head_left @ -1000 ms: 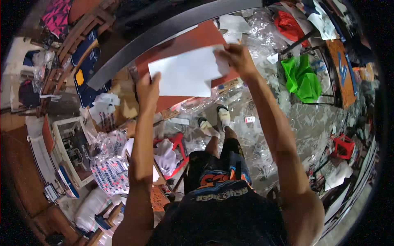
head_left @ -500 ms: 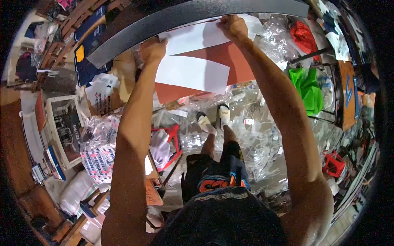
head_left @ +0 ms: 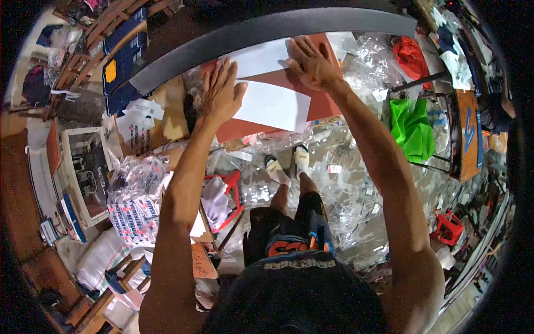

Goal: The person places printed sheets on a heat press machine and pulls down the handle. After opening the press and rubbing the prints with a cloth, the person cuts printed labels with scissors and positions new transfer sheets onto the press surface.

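Note:
Both hands lie flat, fingers spread, at the top of the head view. My left hand [head_left: 222,94] rests on the left side of a reddish-brown board [head_left: 325,106], beside the white sheets. Over the board's right part is my right hand [head_left: 310,64], its fingers reaching onto the upper white sheet [head_left: 258,58]. A second white sheet [head_left: 272,106], with a curved top edge, lies lower on the board. A long dark grey bar [head_left: 267,25] runs across just beyond my fingertips and hides the far edge of the board and upper sheet.
Clear plastic scraps [head_left: 356,195] litter the floor around my feet. A green bag [head_left: 411,128] hangs at the right, near a red bag [head_left: 410,58]. Red stools [head_left: 448,227] stand low on both sides. A white-framed machine [head_left: 86,172] and plastic-wrapped bundles [head_left: 133,217] are at the left.
Both hands have gone from gripping the far edge beside the bar to lying flat with fingers spread. The left hand has moved nearer my body, and the upper sheet has shifted slightly.

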Demonstrator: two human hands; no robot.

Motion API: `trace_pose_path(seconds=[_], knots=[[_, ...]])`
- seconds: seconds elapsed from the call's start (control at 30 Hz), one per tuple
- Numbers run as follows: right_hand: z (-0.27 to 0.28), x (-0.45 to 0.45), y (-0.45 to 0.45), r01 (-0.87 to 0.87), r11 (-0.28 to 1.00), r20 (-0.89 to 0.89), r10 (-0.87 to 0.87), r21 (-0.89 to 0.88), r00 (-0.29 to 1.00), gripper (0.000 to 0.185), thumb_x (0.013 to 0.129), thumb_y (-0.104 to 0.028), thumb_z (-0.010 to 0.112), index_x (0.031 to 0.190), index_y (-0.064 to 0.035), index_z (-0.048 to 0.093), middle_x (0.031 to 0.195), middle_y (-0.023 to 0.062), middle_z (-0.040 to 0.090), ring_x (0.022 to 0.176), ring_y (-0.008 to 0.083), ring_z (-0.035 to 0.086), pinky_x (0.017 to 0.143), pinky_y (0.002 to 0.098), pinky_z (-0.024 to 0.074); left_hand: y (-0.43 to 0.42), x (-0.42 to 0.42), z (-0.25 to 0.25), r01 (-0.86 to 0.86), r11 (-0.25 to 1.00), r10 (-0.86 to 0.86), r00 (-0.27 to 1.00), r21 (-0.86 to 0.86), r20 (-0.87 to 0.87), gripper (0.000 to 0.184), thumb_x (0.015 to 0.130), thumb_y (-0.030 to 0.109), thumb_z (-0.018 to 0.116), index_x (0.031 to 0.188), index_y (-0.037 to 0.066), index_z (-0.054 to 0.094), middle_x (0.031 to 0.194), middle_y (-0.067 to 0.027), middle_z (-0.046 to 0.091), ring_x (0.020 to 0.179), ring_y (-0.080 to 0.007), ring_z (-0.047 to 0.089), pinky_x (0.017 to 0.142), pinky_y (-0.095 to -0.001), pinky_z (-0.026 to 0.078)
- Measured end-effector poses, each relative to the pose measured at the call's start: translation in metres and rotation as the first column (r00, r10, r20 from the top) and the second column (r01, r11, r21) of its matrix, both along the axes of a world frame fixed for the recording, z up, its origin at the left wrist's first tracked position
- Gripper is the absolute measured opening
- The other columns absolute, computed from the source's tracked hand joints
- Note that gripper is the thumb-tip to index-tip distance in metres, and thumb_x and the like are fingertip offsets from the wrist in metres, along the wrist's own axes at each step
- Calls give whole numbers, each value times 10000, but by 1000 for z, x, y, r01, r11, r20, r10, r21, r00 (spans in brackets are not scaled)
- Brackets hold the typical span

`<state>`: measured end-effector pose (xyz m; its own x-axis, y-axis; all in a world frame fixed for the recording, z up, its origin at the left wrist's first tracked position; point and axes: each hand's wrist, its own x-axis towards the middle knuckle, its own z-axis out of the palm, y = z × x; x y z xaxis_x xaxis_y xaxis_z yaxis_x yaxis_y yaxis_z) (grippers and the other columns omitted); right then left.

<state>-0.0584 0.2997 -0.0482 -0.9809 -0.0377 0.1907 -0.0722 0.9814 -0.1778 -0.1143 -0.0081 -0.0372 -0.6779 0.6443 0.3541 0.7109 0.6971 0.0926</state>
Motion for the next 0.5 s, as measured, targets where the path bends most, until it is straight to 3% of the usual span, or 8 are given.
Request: trace_pose_path(seconds=[0.03, 0.07, 0.1, 0.17, 0.27, 0.37, 0.43, 0.5], knots=[[11, 6, -4, 1, 1000, -18, -1, 8, 1000, 789, 1026, -650, 381, 1599, -109, 339, 1645, 194, 334, 1542, 340, 277, 1235, 590, 194, -3, 4, 7, 7, 997, -3, 999, 83, -44, 630, 980, 423, 619, 1463, 31, 519, 1547, -193, 456, 1404, -410, 431, 1157, -543, 315], [22, 15, -9, 90, 989, 10, -90, -115, 996, 793, 1004, -654, 433, 1589, -123, 359, 1624, 195, 358, 1516, 354, 308, 1214, 592, 227, -7, 20, 18, -159, 979, 147, 984, 125, 100, 667, 961, 444, 642, 1488, 61, 500, 1550, -182, 444, 1375, -402, 457, 1136, -533, 333], [32, 28, -15, 183, 955, 50, -176, -234, 983, 799, 983, -657, 485, 1579, -137, 380, 1604, 195, 382, 1490, 368, 340, 1192, 594, 260, -15, 29, 20, -153, 979, 141, 986, 134, 90, 667, 961, 444, 642, 1488, 61, 500, 1550, -182, 444, 1375, -402, 457, 1136, -533, 333], [61, 62, -38, 108, 988, 187, -86, -110, 979, 761, 914, -603, 645, 1494, -143, 469, 1467, 187, 487, 1368, 377, 446, 1092, 591, 350, -33, 44, 11, -264, 964, 259, 957, 23, 133, 683, 915, 457, 699, 1471, 99, 531, 1524, -175, 452, 1350, -401, 476, 1114, -532, 351], [20, 93, -67, 152, 979, -6, -154, -134, 988, 605, 807, -389, 820, 1290, -150, 546, 1246, 132, 561, 1213, 365, 518, 972, 549, 405, -27, 61, 22, -402, 915, 394, 907, 31, 148, 677, 890, 502, 720, 1394, 72, 578, 1448, -183, 524, 1287, -381, 506, 1061, -536, 386], [28, 93, -74, 158, 956, 77, -144, -247, 987, 531, 779, -313, 840, 1206, -135, 579, 1249, 99, 571, 1215, 357, 520, 977, 546, 399, -28, 57, 2, -467, 872, 444, 880, 146, 165, 612, 837, 488, 778, 1270, 77, 642, 1318, -175, 620, 1201, -369, 573, 1005, -494, 437], [34, 89, -74, 151, 961, 57, -141, -232, 988, 427, 755, -247, 848, 1083, -106, 613, 1136, 92, 642, 1127, 359, 584, 914, 538, 443, -28, 51, 0, -481, 853, 467, 877, 204, 114, 559, 801, 448, 824, 1184, 72, 670, 1157, -169, 697, 1066, -359, 648, 906, -464, 495], [25, 85, -67, -26, 908, 5, 30, -418, 1000, 354, 762, -224, 839, 1023, -92, 640, 994, 115, 693, 1029, 381, 638, 857, 524, 490, -30, 46, 1, -558, 819, 468, 784, 133, 408, 459, 797, 388, 833, 1110, 85, 690, 1145, -157, 682, 1166, -379, 597, 1021, -491, 444]])
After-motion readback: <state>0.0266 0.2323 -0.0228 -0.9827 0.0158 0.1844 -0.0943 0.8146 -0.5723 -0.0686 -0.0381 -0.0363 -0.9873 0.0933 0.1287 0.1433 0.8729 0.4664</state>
